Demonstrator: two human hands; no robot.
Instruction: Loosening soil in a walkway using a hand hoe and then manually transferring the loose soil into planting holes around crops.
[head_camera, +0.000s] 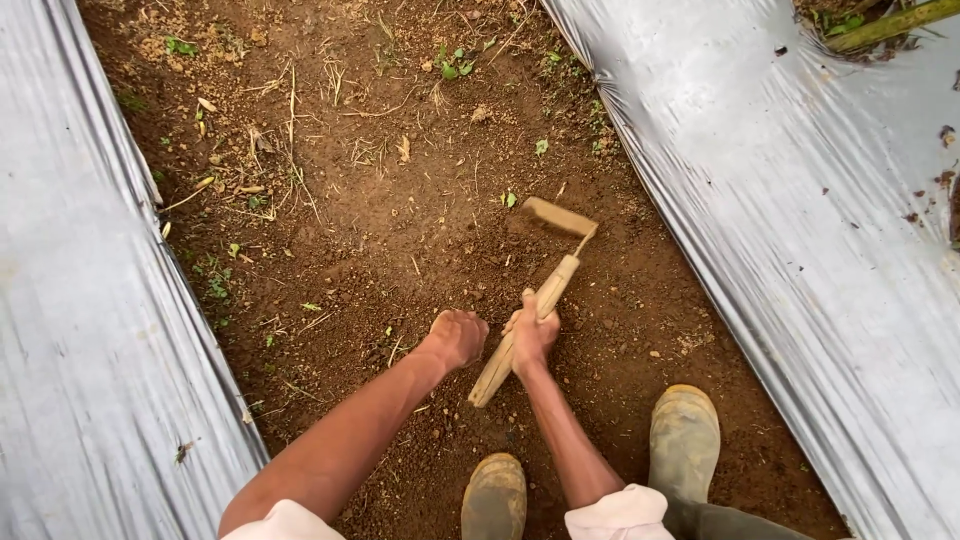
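Right hand (532, 335) has its fingers clamped on a short wooden hoe (540, 300), blurry blade in the soil (400, 250) just beyond. Left hand (458, 337) beside it, fingers curled together, palm hidden.

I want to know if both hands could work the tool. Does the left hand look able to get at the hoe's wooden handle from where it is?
Probably yes. The left hand is a closed fist just beside the hoe handle, which the right hand grips mid-shaft. The handle's lower end shows bare, with only open soil between.
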